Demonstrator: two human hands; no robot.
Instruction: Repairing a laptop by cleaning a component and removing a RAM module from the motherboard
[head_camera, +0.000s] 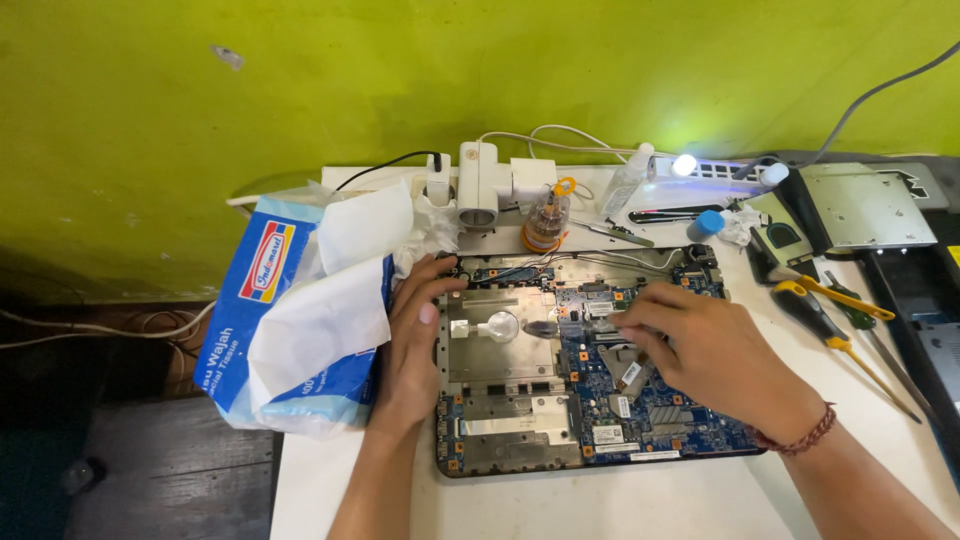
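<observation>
An opened laptop base (500, 440) lies on the white table, its blue circuit board (660, 425) and silver metal plates exposed. My left hand (410, 345) rests flat on the base's left edge, fingers apart, beside a blue and white tissue pack (290, 320). My right hand (700, 345) hovers over the board's middle, its fingertips pinched together on a small pale piece at the board; what that piece is I cannot tell. A red cord bracelet (800, 440) circles that wrist.
Behind the laptop stand a white power strip with adapters (485, 185), a small clear bottle with an orange ring (547, 220), a squeeze bottle (628, 180) and a lit lamp (685, 165). Yellow-handled screwdrivers (835, 315) and a silver optical drive (860, 205) lie right. The table's left edge drops off.
</observation>
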